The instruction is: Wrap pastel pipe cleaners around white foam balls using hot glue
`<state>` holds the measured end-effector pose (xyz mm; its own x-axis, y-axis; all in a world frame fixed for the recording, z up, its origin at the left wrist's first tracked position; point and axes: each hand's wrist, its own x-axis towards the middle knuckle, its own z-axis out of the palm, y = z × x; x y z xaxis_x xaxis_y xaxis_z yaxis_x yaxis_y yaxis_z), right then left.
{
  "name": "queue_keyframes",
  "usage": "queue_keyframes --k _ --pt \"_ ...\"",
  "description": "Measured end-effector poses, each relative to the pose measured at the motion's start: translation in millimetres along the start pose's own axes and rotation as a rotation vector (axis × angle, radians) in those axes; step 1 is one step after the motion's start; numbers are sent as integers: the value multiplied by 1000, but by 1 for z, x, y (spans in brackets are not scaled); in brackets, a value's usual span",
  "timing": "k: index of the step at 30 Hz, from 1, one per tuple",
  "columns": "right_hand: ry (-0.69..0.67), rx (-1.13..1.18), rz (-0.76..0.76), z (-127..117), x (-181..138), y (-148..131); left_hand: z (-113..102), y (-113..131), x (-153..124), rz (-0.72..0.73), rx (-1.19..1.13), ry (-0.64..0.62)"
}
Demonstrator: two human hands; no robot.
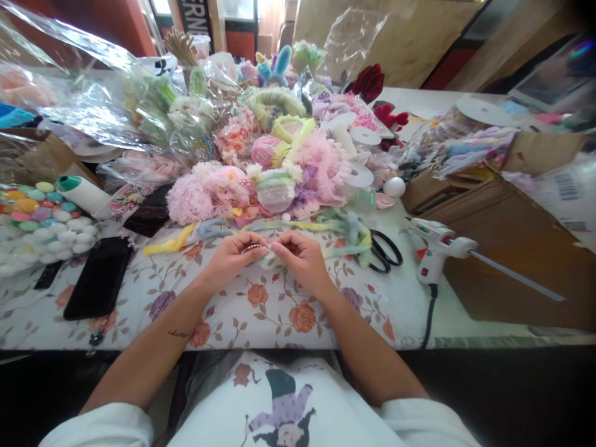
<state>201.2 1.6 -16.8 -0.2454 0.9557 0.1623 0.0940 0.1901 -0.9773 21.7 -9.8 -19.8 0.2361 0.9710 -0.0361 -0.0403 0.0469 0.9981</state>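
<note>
My left hand [234,256] is closed in a pinch, with a strand of small white beads [252,246] showing between its thumb and fingers. Fingertip to fingertip with it, my right hand [302,257] pinches the strand's other end; the exact grip is partly hidden. Just below the fingertips is a bit of pale green fluffy yarn [269,262]. Behind both hands, a multicoloured pastel yarn length [214,228] lies across the flowered cloth. Black-handled scissors [385,251] rest to the right, their blades covered by the bunched yarn.
A white glue gun [431,248] with a glue stick stands at right, before a cardboard box [521,248]. Fluffy pink trimmings [209,192] and plastic-wrapped pieces are heaped at the back. On the left are a black phone [99,276] and pompoms [56,236].
</note>
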Motion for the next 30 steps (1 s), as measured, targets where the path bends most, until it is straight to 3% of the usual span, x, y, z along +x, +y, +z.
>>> queue_keyframes --k 6,13,19,25,30 --pt "-26 188 175 0 2 -2 1 1 0 -57 -121 -28" --pt "17 310 257 1 4 7 2 2 -1 -220 -392 -35" --pt "13 285 249 2 2 1 1 2 1 -286 -479 1" --pt "-24 244 134 2 0 -1 0 3 0 -287 -466 -45" --pt "-32 237 214 2 0 0 0 4 -1 -289 -443 -79"
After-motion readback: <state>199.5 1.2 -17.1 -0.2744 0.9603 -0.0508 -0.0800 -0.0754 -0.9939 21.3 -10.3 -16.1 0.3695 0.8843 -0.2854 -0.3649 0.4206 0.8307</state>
